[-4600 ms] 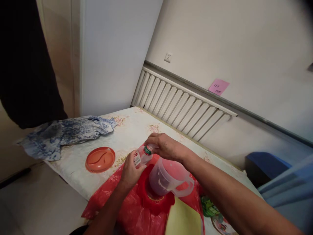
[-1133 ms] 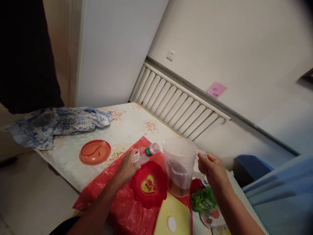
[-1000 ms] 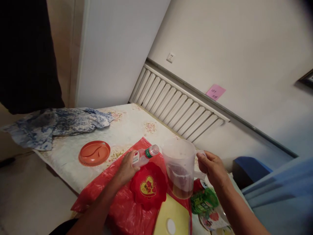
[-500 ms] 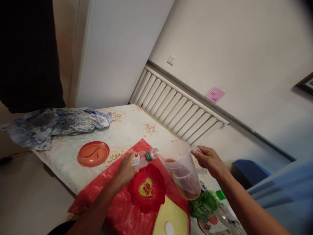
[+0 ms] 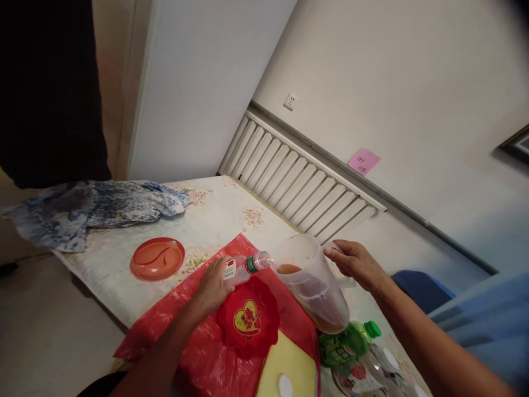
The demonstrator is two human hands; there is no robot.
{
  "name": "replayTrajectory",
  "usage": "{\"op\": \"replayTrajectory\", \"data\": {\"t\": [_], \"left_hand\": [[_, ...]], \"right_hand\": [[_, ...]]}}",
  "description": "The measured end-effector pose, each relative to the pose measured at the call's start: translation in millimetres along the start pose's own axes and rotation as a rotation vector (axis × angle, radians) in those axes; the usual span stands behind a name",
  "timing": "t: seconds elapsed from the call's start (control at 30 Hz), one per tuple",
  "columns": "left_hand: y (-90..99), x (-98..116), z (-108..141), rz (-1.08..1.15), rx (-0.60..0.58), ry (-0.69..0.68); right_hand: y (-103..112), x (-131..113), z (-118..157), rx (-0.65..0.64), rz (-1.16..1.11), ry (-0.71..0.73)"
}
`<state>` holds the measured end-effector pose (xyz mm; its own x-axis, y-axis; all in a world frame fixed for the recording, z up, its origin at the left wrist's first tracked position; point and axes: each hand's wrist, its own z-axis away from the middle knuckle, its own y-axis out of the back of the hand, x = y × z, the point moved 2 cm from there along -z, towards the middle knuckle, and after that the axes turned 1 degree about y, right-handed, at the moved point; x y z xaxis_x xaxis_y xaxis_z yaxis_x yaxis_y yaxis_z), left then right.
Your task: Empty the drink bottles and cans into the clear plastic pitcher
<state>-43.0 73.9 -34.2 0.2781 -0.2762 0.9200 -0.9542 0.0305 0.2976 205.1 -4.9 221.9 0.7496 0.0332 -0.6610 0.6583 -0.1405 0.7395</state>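
Note:
My left hand point(image 5: 214, 284) is closed around a clear plastic bottle point(image 5: 239, 267) with a red and green label, tilted with its open mouth toward the right. By its handle my right hand point(image 5: 354, 264) grips a translucent measuring jug point(image 5: 314, 292), which leans over with its rim close to the bottle's mouth. Brownish liquid lies along the jug's lower side and up near the rim. Whether the bottle's mouth touches the jug I cannot tell. Below the bottle sits a red scalloped dish point(image 5: 250, 344) with a yellow heart in its middle.
Under the dish a red plastic sheet point(image 5: 165, 342) covers part of the flowered tabletop. A yellow box point(image 5: 300, 358) and a green bottle point(image 5: 345, 344) lie near me. An orange divided plate point(image 5: 157, 259) and a blue-white cloth point(image 5: 128, 204) are at left. Behind stands a radiator point(image 5: 297, 176).
The jug has tipped further, its base swinging right and slightly up, and the liquid shows more near its rim. My right hand has risen a little; my left hand and bottle are nearly still.

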Motion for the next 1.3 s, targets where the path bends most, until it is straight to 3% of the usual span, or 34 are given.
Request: {"op": "replayTrajectory", "data": {"t": [1.3], "left_hand": [[1.0,3.4,1.7,-0.025,0.013,-0.014]], "right_hand": [[5.4,-16.0,-13.1,-0.136,0.138,0.01]]}}
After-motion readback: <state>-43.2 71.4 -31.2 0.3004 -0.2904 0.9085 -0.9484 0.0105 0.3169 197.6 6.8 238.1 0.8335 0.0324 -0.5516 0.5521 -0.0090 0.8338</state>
